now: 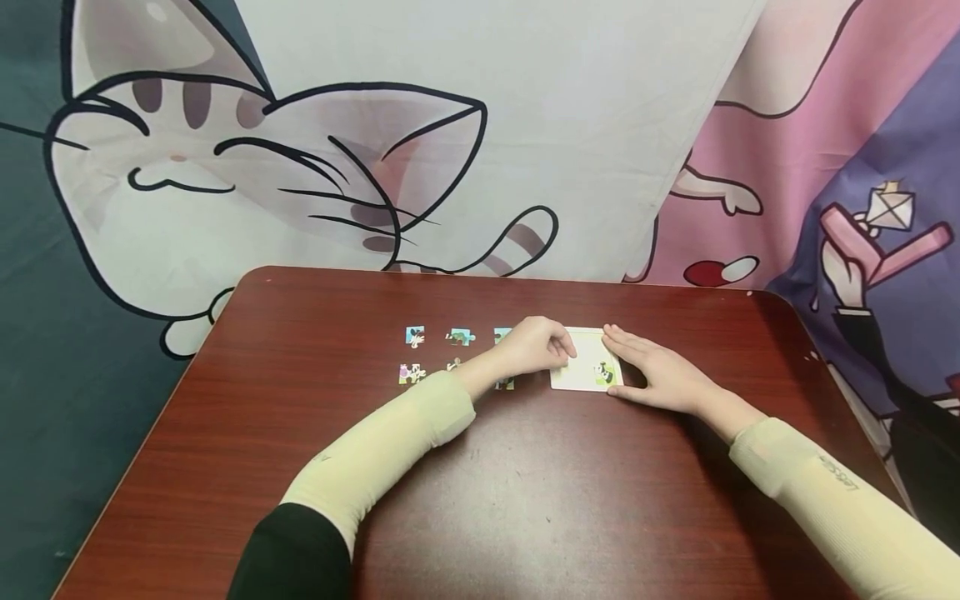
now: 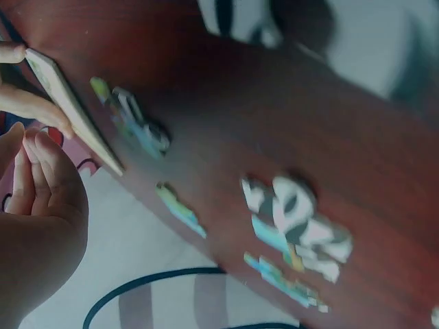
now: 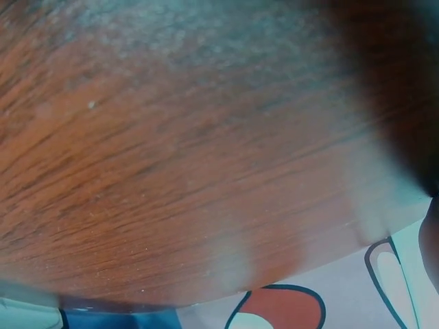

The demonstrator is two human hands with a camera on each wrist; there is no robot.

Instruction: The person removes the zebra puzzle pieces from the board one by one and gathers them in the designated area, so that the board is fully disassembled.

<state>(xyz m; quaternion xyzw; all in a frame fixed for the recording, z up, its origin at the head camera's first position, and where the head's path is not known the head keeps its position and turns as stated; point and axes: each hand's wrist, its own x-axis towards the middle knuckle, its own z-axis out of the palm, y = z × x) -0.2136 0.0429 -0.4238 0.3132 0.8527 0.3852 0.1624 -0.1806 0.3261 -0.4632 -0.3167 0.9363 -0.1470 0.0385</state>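
Observation:
A white puzzle board (image 1: 576, 377) lies flat, with a panda piece on green (image 1: 604, 372) at its lower right corner. My left hand (image 1: 534, 346) is over the board's left side, fingers curled. In the left wrist view its thumb and fingertips (image 2: 29, 137) meet close to the board (image 2: 79, 113); I cannot tell whether a piece is between them. My right hand (image 1: 663, 375) rests at the board's right edge, fingers extended near the top corner and thumb at the bottom one. Puzzle pieces (image 1: 412, 373) lie in two rows to the left, some partly hidden by the left arm.
The brown wooden table (image 1: 517, 483) has rounded far corners. Behind it hangs a cloth with a cartoon cat (image 1: 180, 208). Pink and purple cartoon fabric (image 1: 862, 167) is at the right. Mostly table surface (image 3: 171, 171) fills the right wrist view.

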